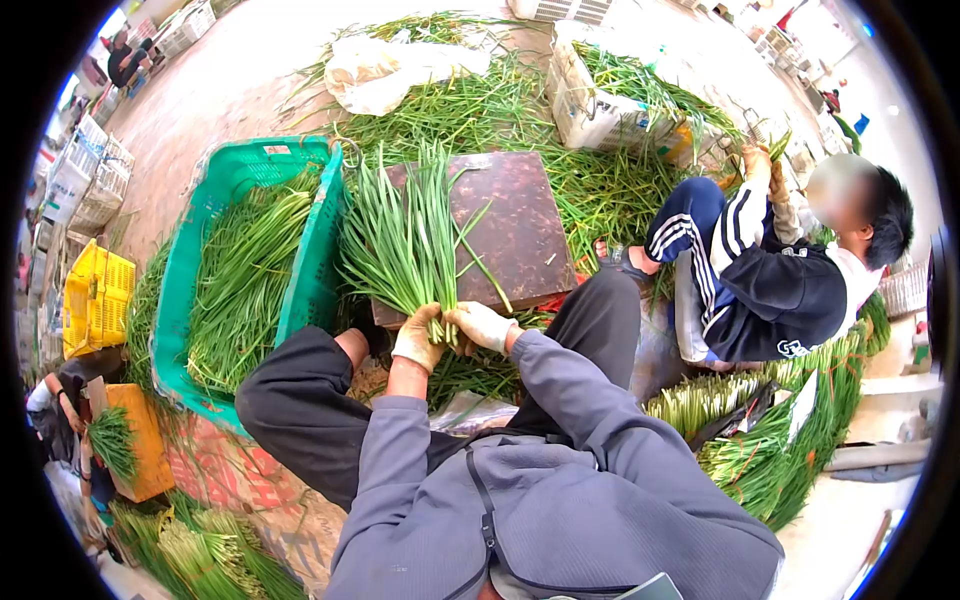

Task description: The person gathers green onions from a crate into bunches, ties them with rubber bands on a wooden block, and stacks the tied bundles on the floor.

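A loose bunch of garlic chives (410,240) fans out in front of me, leaves pointing away and pale stem ends toward my body. My left hand (418,338), in a light work glove, is closed around the stems near their base. Close beside it, my gloved right hand (482,326) pinches at the same stem ends, its fingertips partly hidden. The leaves lie over the left part of a low dark board (515,215). A few single blades stick out to the right of the bunch.
At left stands a green crate (180,290) holding more chives. Loose chives (480,100) cover the floor behind the board, near a white crate (585,115). A seated co-worker (780,290) is at right, beside stacked chives (780,450). A yellow crate (98,300) stands far left.
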A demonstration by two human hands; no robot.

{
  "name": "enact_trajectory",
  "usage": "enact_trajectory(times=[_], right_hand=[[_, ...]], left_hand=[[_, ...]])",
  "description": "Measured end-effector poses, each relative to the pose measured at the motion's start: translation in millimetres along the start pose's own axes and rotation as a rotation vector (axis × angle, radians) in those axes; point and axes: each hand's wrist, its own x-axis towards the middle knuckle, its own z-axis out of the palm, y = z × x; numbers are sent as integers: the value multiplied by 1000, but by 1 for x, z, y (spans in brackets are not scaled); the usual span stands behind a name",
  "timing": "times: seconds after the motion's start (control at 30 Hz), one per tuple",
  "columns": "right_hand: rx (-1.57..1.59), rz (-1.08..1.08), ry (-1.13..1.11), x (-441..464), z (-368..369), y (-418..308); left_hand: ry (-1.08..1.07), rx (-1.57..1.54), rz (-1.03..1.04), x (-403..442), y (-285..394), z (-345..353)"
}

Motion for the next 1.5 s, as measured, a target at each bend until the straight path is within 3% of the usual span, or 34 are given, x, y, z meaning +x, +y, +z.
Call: enact_trajectory(times=[0.1, 0.2, 0.33, 0.5, 0.57, 0.63, 0.73, 0.8, 0.83, 0.97, 1.03, 1.1, 1.13, 1.17, 1.2, 1.3, 1.37, 1.43, 1.5], right_hand=[[-230, 99, -68, 0, 0, -8], [-690, 317, -96, -19, -6, -45], [-723, -221, 420, -6, -9, -47], [-734, -223, 546, 32, 2, -40], [-768, -128, 609, 39, 4, -39], [-748, -91, 560, 43, 2, -37], [-303, -210, 488, 36, -4, -31], [-144, -278, 477, 25, -4, -25], [16, -343, 464, 19, -3, -20], [-80, -630, 417, -3, 10, -2], [-411, -932, 410, -17, 14, -6], [-346, -987, 275, -30, 25, -9], [-378, -884, 188, -41, 31, -10], [-408, -778, 100, -54, 35, -10], [-411, -743, 42, -64, 38, -12], [-376, -415, -301, -92, 32, -15], [-664, -318, -515, -92, 16, -12], [-1029, 8, -519, -85, -5, -14], [-1229, 52, -10, -61, -22, -3]], left_hand=[[-16, 7, 10, -11, -2, 15], [-66, 98, -27, -7, -2, 6], [53, 110, 16, -16, -2, 21], [106, 170, 79, -20, -1, 32], [110, 257, 87, -20, -1, 27], [103, 270, 79, -19, -2, 24], [88, 229, 102, -17, -2, 22], [-42, -159, -73, -14, 1, 17], [-42, -158, -79, -16, 2, 20], [-66, -34, -37, -14, 1, 19], [-114, -64, -86, -1, -1, -8], [-138, 41, -65, 10, -3, -23], [-120, 100, -56, 22, -6, -37], [-121, 81, -127, -7, 11, 1], [55, -47, -68, -21, 11, 24], [46, -46, 26, -28, 21, 27], [0, -122, -47, -24, 27, 21], [-94, -180, -80, -28, 30, 26], [-106, -217, -83, -32, 33, 32]])
